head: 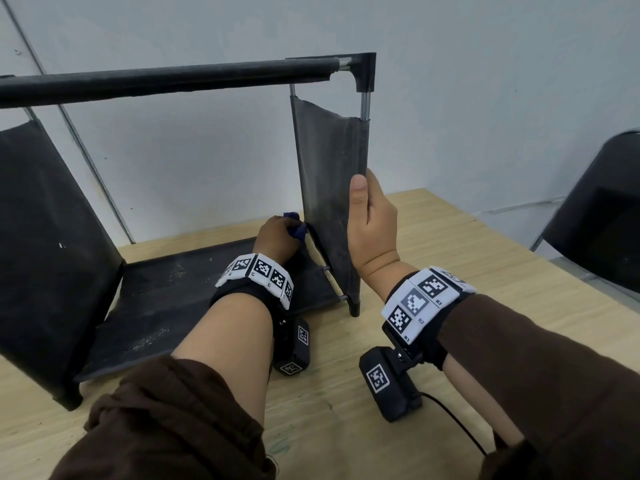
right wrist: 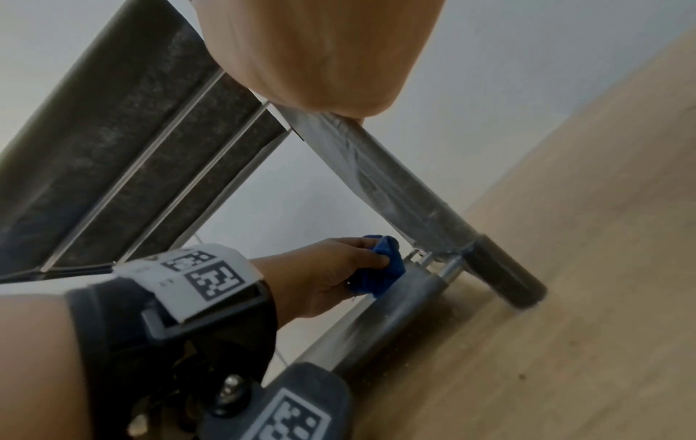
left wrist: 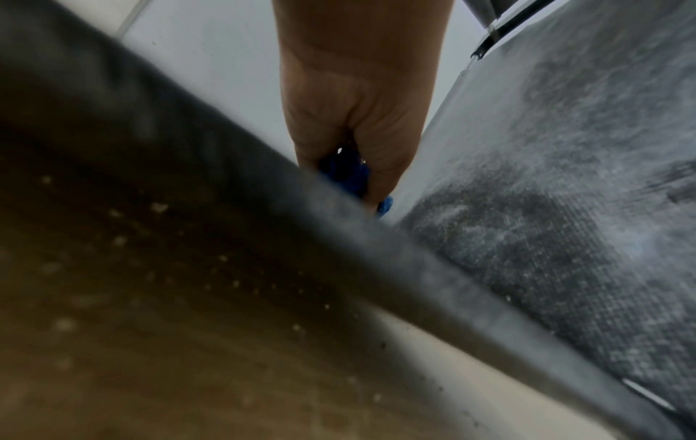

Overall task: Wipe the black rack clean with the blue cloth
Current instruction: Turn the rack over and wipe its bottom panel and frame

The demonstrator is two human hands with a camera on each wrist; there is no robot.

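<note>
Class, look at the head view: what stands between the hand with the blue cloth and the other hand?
The rack's upright right fabric panel stands between them: left hand inside, right hand gripping its front edge.

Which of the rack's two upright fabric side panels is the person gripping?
The right-hand panel: the right hand grips its near edge, while the left-hand panel stands untouched. The left hand holds the blue cloth at its base.

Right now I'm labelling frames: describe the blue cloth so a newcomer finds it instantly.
On the wooden table stands a dusty black rack. At its back right bottom corner, the left hand grips a bunched blue cloth, the only bright blue thing among black fabric.
</note>
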